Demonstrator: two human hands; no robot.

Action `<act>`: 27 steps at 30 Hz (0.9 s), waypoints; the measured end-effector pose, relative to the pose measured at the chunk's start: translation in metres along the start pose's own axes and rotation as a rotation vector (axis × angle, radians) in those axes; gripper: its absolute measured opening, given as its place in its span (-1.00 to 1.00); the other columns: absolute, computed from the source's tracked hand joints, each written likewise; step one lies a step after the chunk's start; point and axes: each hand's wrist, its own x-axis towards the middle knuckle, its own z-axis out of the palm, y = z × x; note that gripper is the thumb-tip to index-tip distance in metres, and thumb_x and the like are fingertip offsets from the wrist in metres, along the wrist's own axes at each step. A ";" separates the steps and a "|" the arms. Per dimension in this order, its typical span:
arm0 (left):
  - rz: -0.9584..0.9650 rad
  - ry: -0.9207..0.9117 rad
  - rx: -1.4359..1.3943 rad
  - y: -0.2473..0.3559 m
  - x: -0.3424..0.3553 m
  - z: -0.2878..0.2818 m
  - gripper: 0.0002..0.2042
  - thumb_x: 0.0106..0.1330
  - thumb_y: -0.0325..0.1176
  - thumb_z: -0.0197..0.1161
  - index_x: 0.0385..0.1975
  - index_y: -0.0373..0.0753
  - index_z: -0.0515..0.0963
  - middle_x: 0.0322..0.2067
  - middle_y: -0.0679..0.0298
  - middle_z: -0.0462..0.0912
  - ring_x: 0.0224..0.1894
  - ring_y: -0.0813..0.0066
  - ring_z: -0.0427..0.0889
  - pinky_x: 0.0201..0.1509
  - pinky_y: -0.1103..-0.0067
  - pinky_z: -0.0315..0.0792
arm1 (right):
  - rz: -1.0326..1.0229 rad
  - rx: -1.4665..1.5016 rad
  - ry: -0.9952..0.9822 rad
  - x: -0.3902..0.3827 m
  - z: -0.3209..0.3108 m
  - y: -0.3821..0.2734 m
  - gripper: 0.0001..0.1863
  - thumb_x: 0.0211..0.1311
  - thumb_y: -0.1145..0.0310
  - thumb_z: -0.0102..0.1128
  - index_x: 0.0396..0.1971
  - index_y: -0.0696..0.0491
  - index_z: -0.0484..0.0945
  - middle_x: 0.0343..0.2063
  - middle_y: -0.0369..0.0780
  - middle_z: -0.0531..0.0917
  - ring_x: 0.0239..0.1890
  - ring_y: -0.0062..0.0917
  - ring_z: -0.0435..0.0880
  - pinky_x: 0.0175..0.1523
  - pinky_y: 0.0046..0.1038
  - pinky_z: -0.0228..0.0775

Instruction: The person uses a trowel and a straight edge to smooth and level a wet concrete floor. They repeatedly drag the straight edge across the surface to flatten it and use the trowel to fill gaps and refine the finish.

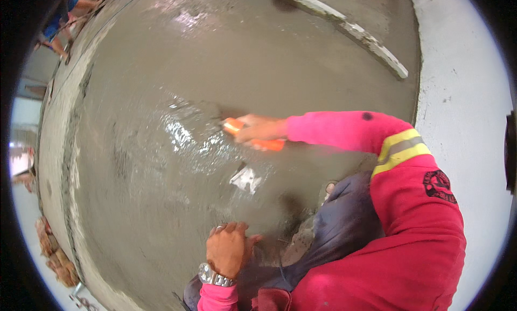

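My right hand [257, 129] grips the orange handle of a trowel [232, 126], low over wet grey concrete [145, 90]. The trowel's blade is blurred and hard to make out against the shiny, watery surface. My left hand [227, 249], with a ring and a metal wristwatch [214, 275], is by my bent knee at the lower middle. Its thumb stands apart from the fingers and nothing shows in it. A whitish patch [246, 179] lies on the concrete between the two hands; I cannot tell what it is.
A long pale straightedge or board [371, 42] lies across the concrete at the far right. A white wall [458, 96] borders the right side. On the left runs a rough concrete edge [70, 149], with brown bundles [55, 252] beyond. Another person [62, 20] is at the far left.
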 end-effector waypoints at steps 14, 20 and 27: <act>-0.062 -0.107 0.047 0.007 0.051 0.015 -0.64 0.07 0.00 0.32 -0.31 -0.15 0.60 -0.35 0.15 0.67 -0.31 0.13 0.65 -0.31 0.35 0.50 | 0.129 -1.212 1.189 -0.213 -0.299 0.098 -0.47 0.03 0.34 0.15 0.00 0.20 0.25 -0.41 0.05 0.61 -0.38 -0.08 0.63 -0.27 -0.12 0.47; -0.076 -0.122 -0.002 0.000 0.060 0.027 -0.61 0.09 0.02 0.30 -0.24 -0.15 0.58 -0.34 0.18 0.67 -0.31 0.12 0.65 -0.31 0.35 0.50 | 0.433 -1.350 1.263 -0.221 -0.358 0.125 -0.48 0.07 0.36 0.10 0.04 0.16 0.19 -0.38 0.10 0.61 -0.28 0.00 0.61 -0.18 -0.07 0.45; -0.190 -0.216 0.041 0.001 0.055 0.029 -0.61 0.09 0.00 0.31 -0.24 -0.16 0.57 -0.31 0.17 0.67 -0.30 0.13 0.65 -0.30 0.34 0.50 | 0.405 -1.292 1.400 -0.239 -0.344 0.152 -0.50 0.10 0.38 0.06 0.06 0.15 0.21 -0.36 0.08 0.61 -0.24 -0.05 0.62 -0.17 -0.07 0.46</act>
